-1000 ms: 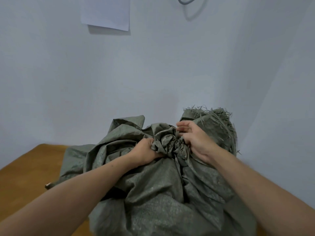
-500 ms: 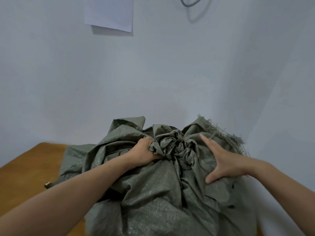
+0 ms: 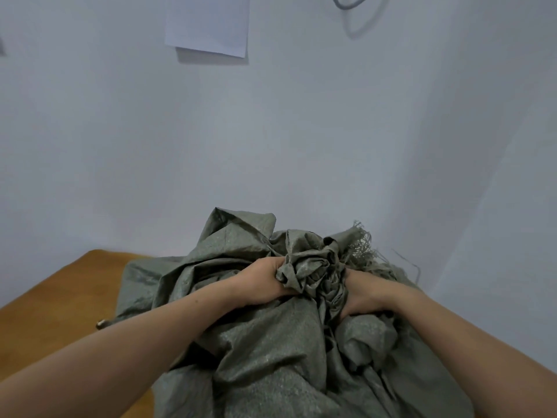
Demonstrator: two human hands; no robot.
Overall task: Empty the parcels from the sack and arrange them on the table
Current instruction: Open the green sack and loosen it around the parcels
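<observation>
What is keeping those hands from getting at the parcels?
The sack itself: its mouth is bunched into a knot, gripped by the left hand and right hand. No parcels show.

Sack [image 3: 271, 342] contents hidden under bunched fabric, lower part cut off by bottom edge; fingers of left hand [image 3: 262, 282] and right hand [image 3: 361, 294] buried in folds; counter [image 3: 60, 312] mostly covered; wall paper [image 3: 208, 22] and cable [image 3: 349, 1] cut off at top.
</observation>
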